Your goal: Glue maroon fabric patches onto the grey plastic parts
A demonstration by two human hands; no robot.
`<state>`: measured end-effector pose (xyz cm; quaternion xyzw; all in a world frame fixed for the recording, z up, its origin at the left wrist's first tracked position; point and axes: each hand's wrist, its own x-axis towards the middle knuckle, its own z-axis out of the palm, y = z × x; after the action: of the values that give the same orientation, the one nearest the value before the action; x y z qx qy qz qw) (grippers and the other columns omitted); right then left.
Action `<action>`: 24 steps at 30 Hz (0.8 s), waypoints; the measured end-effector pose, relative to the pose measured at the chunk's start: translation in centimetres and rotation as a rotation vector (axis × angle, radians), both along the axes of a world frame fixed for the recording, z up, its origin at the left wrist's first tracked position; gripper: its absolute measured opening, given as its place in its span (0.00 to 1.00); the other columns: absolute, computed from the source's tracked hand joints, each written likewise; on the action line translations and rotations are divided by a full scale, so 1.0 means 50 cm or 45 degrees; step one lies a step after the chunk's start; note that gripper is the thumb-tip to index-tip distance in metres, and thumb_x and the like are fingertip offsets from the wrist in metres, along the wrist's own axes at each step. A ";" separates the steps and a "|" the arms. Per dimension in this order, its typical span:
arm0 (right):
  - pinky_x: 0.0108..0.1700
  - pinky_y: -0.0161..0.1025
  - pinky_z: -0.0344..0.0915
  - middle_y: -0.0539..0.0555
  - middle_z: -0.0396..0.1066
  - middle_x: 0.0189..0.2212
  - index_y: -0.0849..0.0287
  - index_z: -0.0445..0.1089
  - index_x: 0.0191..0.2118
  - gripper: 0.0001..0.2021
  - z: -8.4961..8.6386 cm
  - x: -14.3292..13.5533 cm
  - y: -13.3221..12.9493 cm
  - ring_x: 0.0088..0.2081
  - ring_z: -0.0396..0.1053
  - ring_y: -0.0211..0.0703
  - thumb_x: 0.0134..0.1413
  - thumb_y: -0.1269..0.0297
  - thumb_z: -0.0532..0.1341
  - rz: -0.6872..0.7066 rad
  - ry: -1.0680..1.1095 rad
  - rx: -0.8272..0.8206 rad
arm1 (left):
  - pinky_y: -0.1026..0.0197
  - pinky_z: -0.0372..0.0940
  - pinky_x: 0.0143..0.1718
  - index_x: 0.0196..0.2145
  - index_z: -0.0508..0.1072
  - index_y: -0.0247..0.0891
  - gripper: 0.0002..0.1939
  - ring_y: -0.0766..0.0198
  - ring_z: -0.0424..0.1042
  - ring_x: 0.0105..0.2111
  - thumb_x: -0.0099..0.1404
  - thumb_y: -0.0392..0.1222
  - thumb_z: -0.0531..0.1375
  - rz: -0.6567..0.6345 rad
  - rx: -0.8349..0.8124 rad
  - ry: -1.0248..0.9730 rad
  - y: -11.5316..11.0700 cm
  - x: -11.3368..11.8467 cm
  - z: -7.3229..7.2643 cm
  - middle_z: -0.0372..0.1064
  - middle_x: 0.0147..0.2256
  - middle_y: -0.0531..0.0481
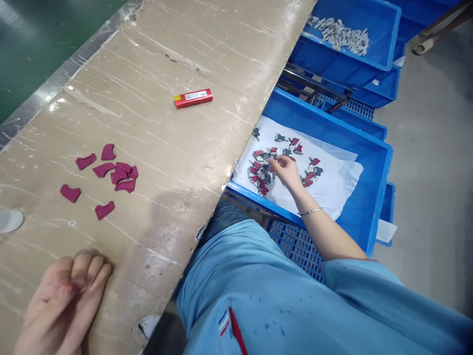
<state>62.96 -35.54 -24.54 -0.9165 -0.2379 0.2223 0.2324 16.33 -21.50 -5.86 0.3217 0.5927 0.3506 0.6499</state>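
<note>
Reaching into the tray [369,192], the right hand [286,170] bent its fingers over red-and-grey parts [254,170] near the edge beside the tabletop [148,123]; the left hand [68,296] curled above that tabletop, any grip unclear in either. Picking or placing seemed underway, calling next for a precise pinch

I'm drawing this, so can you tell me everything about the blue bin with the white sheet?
The bin is blue, looks like plastic, and is open on top, with raised walls. It stands upright beside the table, whose edge hides part of it. A wrinkled white sheet covers some of its floor, with small red, dark grey and pale parts lying in clumps on it. The right hand is at the clumps. The right arm crosses the bin's near side; I can't tell whether they touch.
</note>
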 end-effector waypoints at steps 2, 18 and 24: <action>0.40 0.52 0.73 0.66 0.80 0.47 0.64 0.62 0.68 0.34 -0.007 0.006 -0.001 0.43 0.78 0.59 0.70 0.42 0.53 -0.021 -0.117 -0.073 | 0.78 0.69 0.30 0.23 0.57 0.41 0.38 0.65 0.58 0.29 0.35 0.46 0.85 -0.015 -0.010 0.014 0.002 -0.001 -0.001 0.53 0.25 0.55; 0.56 0.53 0.74 0.58 0.75 0.53 0.60 0.73 0.52 0.15 -0.089 -0.008 0.066 0.53 0.74 0.50 0.68 0.55 0.66 0.716 -0.372 0.001 | 0.73 0.65 0.23 0.19 0.57 0.40 0.38 0.65 0.48 0.25 0.33 0.48 0.84 -0.067 0.091 0.035 0.022 -0.024 -0.022 0.45 0.22 0.55; 0.49 0.50 0.73 0.60 0.77 0.46 0.55 0.71 0.46 0.07 -0.066 -0.009 0.027 0.48 0.75 0.55 0.62 0.65 0.63 0.615 -0.432 0.272 | 0.74 0.63 0.22 0.19 0.57 0.40 0.38 0.64 0.48 0.25 0.31 0.48 0.84 -0.038 0.090 0.032 0.023 -0.023 -0.019 0.44 0.22 0.56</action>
<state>62.49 -34.21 -27.84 -0.8279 -0.5063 0.0887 0.2246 15.19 -20.33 -6.82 0.3576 0.5832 0.3575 0.6358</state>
